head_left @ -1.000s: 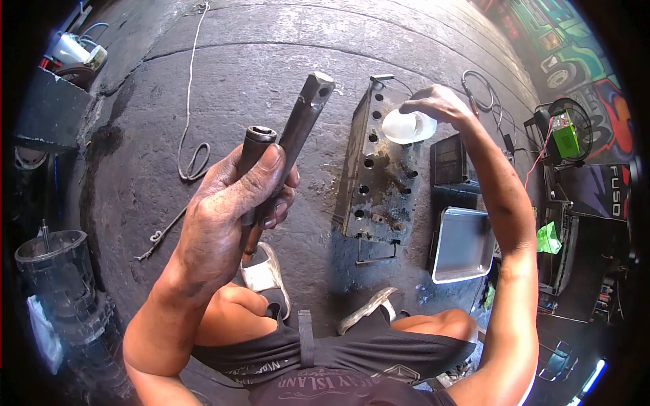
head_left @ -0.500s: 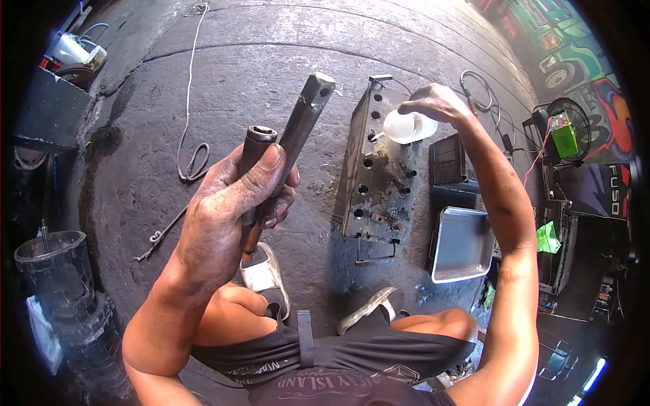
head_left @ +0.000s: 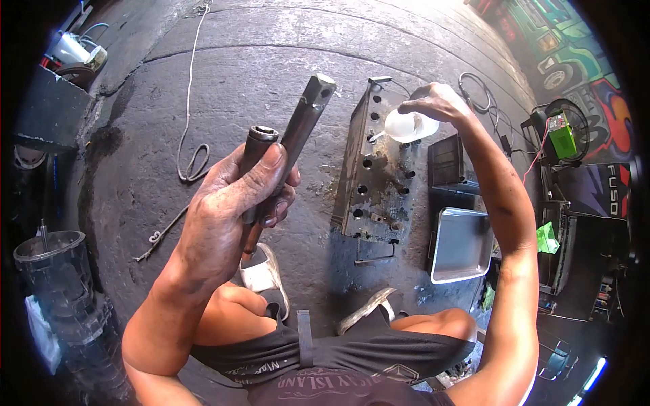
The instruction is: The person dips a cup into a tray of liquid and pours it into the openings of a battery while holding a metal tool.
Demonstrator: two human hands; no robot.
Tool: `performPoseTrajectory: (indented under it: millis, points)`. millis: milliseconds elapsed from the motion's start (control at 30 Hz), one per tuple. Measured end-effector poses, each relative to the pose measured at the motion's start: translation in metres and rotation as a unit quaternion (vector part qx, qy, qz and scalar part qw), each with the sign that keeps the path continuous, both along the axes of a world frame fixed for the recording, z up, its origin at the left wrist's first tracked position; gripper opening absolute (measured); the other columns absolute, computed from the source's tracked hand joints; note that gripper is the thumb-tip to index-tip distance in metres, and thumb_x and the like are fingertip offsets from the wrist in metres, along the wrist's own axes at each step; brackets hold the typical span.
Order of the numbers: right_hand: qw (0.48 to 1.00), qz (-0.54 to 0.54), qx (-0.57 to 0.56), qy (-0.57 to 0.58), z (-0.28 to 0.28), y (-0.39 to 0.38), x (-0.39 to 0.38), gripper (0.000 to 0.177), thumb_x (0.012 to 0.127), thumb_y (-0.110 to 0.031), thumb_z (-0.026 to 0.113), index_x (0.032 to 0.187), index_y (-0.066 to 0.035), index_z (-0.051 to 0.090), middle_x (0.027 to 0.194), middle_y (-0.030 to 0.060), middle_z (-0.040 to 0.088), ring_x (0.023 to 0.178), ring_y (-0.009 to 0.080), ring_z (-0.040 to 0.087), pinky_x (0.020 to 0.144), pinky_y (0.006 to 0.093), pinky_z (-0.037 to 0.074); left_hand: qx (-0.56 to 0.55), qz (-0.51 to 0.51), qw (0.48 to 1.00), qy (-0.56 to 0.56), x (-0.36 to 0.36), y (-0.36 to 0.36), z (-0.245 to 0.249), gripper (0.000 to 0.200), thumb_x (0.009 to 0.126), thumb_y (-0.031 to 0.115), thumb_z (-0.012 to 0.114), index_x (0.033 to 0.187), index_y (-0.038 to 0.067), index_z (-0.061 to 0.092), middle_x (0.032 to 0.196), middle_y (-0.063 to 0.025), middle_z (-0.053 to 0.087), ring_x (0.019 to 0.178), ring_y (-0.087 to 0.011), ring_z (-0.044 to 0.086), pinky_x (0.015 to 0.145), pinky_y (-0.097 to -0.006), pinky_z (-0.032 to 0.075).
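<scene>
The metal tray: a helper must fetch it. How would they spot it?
Start at the long drilled metal block on the concrete floor. Just right of its near end lies the tray. It is the only shiny shallow pan among dark parts.

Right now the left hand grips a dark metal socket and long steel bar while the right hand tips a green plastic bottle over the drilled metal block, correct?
The colour is wrong: in the head view the right hand tips a translucent white plastic bottle over the drilled metal block. The left hand does grip the socket and bar.
</scene>
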State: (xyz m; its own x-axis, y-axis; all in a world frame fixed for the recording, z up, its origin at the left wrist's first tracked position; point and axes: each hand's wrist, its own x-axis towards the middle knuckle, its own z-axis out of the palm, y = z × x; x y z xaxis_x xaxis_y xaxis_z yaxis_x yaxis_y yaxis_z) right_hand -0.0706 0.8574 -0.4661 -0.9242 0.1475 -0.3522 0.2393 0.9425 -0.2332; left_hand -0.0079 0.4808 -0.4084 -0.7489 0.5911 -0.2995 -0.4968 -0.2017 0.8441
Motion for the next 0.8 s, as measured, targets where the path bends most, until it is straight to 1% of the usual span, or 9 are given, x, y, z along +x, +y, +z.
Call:
performPoseTrajectory:
  millis: [100, 167, 400, 467, 800]
  points:
    - [1.0, 0.005, 0.015, 0.003, -0.004, 0.005, -0.001, 0.049, 0.066, -0.048, 0.069, 0.094, -0.007, 0.074, 0.092, 0.0149, 0.07, 0.085, 0.0267, 0.066, 0.079, 0.0343, 0.051, 0.0, -0.011, 1.0, 0.006, 0.0, 0.0, 0.0, 0.033, 0.094, 0.036, 0.055, 0.09, 0.003, 0.057, 0.074, -0.0022, 0.051, 0.062, -0.0074, 0.045, 0.057, -0.0218, 0.036]
    - [0.999, 0.027, 0.02, 0.035, -0.008, 0.007, -0.002, 0.049, 0.066, -0.048, 0.07, 0.093, -0.008, 0.074, 0.092, 0.0149, 0.07, 0.086, 0.0273, 0.067, 0.079, 0.0345, 0.051, -0.057, -0.01, 0.997, 0.047, 0.002, 0.003, 0.003, 0.04, 0.096, 0.042, 0.045, 0.089, 0.004, 0.054, 0.066, -0.0019, 0.047, 0.059, -0.0094, 0.043, 0.057, -0.0237, 0.035]
    - [0.999, 0.024, 0.032, 0.03, 0.0, -0.001, -0.001, 0.051, 0.064, -0.05, 0.071, 0.092, -0.007, 0.074, 0.092, 0.0153, 0.07, 0.086, 0.0276, 0.067, 0.08, 0.0342, 0.052, -0.057, -0.004, 0.998, 0.034, 0.001, 0.004, 0.002, 0.04, 0.096, 0.043, 0.045, 0.089, 0.005, 0.055, 0.065, -0.0014, 0.047, 0.059, -0.0092, 0.043, 0.057, -0.0242, 0.034]
    - [0.999, 0.026, 0.029, 0.019, 0.005, -0.006, 0.0, 0.053, 0.064, -0.051, 0.071, 0.094, -0.007, 0.074, 0.093, 0.016, 0.07, 0.087, 0.0277, 0.067, 0.08, 0.0344, 0.052, -0.055, -0.023, 0.997, 0.044, 0.0, 0.002, 0.0, 0.04, 0.096, 0.043, 0.045, 0.089, 0.005, 0.055, 0.065, -0.0013, 0.047, 0.059, -0.0093, 0.043, 0.058, -0.0241, 0.034]
    - [0.997, 0.023, 0.068, 0.004, 0.002, -0.012, -0.003, 0.057, 0.064, -0.052, 0.072, 0.096, -0.005, 0.072, 0.094, 0.0187, 0.069, 0.088, 0.0292, 0.067, 0.082, 0.0347, 0.051, -0.053, -0.019, 0.997, 0.044, 0.001, 0.003, 0.001, 0.039, 0.096, 0.042, 0.045, 0.089, 0.005, 0.055, 0.064, -0.0013, 0.047, 0.059, -0.0093, 0.043, 0.057, -0.0242, 0.034]
